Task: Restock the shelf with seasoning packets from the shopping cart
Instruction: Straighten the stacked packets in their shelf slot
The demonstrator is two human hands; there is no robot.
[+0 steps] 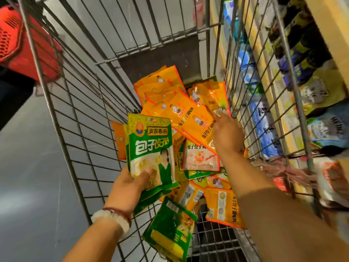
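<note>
Orange packets (188,118) lay heaped in the far right part of the cart (79,114), overlapping one another, with more orange and green ones spread toward the near end. One green packet (171,227) lay at the near edge of the pile, its back side up. The left hand (130,186) gripped a stack of green packets (151,148) from below, thumb pressed on the front of the top one, holding them upright over the left side of the pile. On that wrist sat a pale bead bracelet (111,218) and a thin dark red one beside it. The right hand (227,133) reached down onto the orange heap by the right wall of the cart, fingers bent at a packet's edge; whether they pinched it I could not tell. Beyond the right wire wall ran the shelf (268,87), yellow-edged, stocked with blue, white and dark packages, blurred. A red basket (20,44) stood outside the cart at the far left, over grey floor (28,176).
</note>
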